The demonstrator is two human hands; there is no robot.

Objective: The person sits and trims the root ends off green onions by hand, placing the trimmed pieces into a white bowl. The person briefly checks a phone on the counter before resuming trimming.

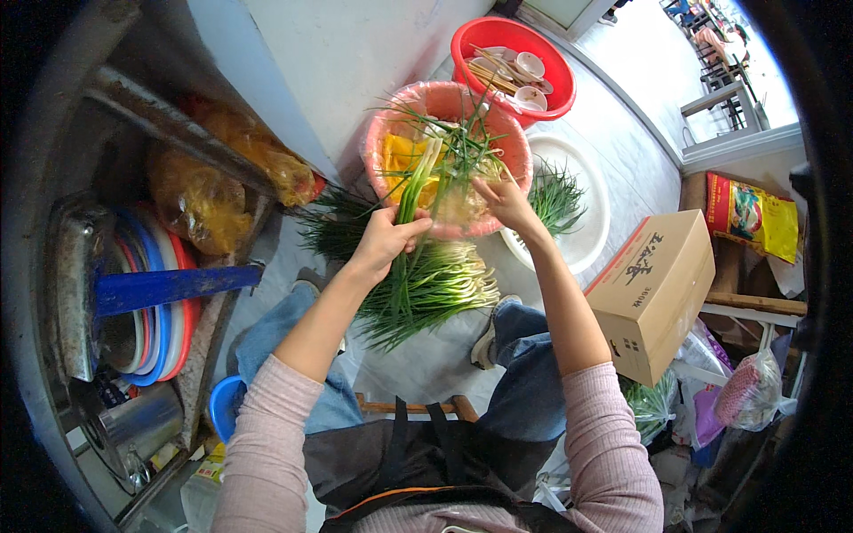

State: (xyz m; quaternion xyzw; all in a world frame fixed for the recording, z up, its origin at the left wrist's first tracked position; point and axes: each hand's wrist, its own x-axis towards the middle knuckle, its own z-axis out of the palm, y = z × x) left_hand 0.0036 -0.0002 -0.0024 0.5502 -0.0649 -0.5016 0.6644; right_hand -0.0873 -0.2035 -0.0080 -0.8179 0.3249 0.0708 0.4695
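Note:
My left hand [391, 240] is closed round a few thin scallions [416, 188], their pale ends pointing up and away over a pink bin [518, 151]. The bin is lined with a clear plastic bag and holds something yellow and stray green leaves. Over the bin's right side is my right hand [508, 204], its fingers drawn together; whatever they pinch is blurred. Below my hands a large heap of scallions [426, 298] lies on the floor between my feet, pale ends to the right. More greens [555, 200] rest on a round white tray [591, 226] at the right.
Behind the bin stands a red basin [462, 44] with bowls and chopsticks. A cardboard box [653, 284] is at my right, near a red-and-yellow packet [753, 218] and bagged goods [749, 391]. At left, a rack holds colourful round basins [164, 293] behind a blue bar [178, 289].

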